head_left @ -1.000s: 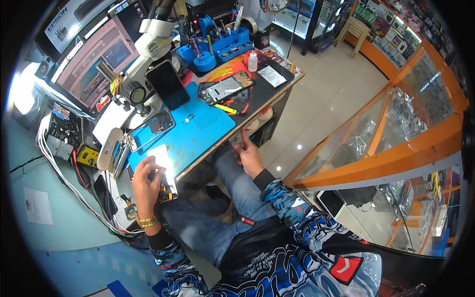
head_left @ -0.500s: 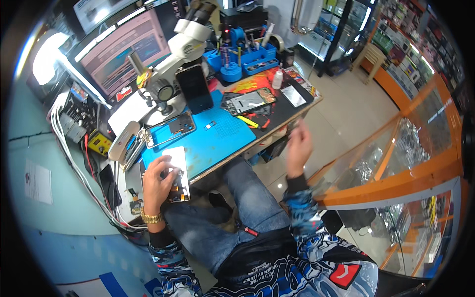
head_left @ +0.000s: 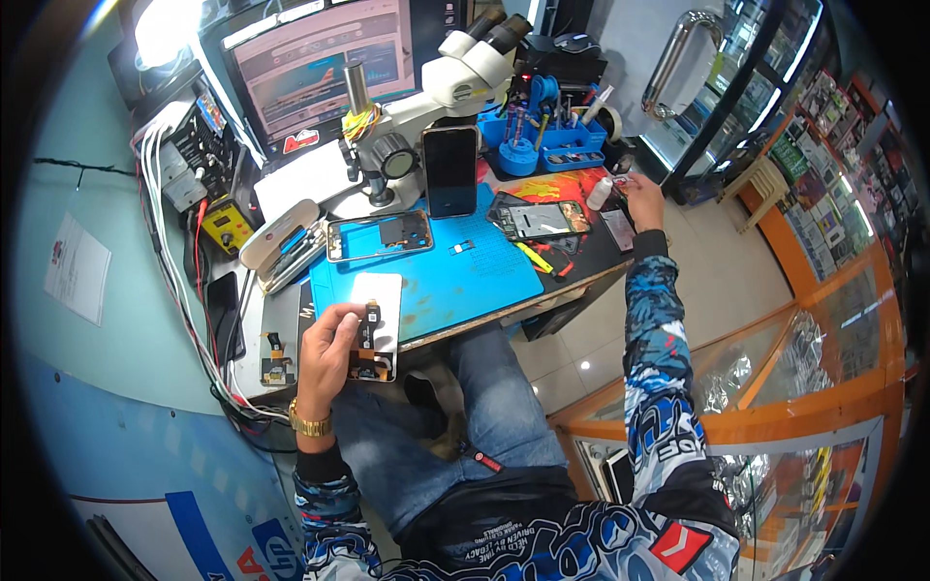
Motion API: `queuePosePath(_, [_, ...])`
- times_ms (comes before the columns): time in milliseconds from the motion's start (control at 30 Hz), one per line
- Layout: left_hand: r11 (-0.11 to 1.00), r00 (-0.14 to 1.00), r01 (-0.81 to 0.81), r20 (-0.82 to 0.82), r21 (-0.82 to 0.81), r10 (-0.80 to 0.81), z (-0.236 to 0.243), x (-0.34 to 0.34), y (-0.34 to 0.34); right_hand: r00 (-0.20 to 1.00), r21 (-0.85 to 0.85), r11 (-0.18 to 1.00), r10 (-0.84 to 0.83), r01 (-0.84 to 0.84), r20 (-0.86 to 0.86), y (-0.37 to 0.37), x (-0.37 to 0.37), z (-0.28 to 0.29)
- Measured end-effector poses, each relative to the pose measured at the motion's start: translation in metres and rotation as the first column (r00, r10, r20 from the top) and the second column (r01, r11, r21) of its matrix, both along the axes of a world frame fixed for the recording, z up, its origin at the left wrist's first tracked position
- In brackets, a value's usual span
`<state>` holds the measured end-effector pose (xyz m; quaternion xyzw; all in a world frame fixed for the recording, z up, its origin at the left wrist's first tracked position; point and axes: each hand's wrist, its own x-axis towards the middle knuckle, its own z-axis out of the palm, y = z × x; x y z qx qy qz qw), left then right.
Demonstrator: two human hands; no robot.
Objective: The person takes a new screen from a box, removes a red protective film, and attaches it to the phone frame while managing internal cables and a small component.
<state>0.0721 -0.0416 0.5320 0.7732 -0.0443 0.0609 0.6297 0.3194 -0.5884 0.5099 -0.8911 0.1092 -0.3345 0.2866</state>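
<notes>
One pale phone panel (head_left: 387,324) is lying near left, long axis running near to far; left hand (head_left: 327,351), nearer, is touching its left side; right hand (head_left: 643,203) is hovering far right beside a white bottle (head_left: 600,195); grips unclear.

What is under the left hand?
Part of a white panel with a dark strip shows beside the left hand; whatever the hand itself covers cannot be seen.

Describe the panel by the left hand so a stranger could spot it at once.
Find the blue mat, then its near edge, toward the left. There, by the left hand, is the panel. Unlike the frame and upright dark phone beyond it, it has a plain white far end and a near end with black and orange parts.
</notes>
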Motion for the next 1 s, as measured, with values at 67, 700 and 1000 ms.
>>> queuePosePath(67, [0.997,1.000,-0.002,0.023,-0.073,0.003,-0.007,-0.009,0.004,0.992,0.109,0.992,0.051,-0.064,0.119,0.025,-0.018,0.015])
queuePosePath(700, [0.734,0.831,-0.551,0.338,0.397,0.441,0.002,-0.084,-0.029,0.906,0.664,0.618,0.325,-0.420,0.270,0.174,-0.213,0.003])
queuePosePath(1000, [0.819,0.866,-0.499,0.154,0.282,0.475,-0.025,-0.103,-0.016,0.988,-0.202,0.970,-0.147,0.133,-0.055,0.084,-0.140,0.025])
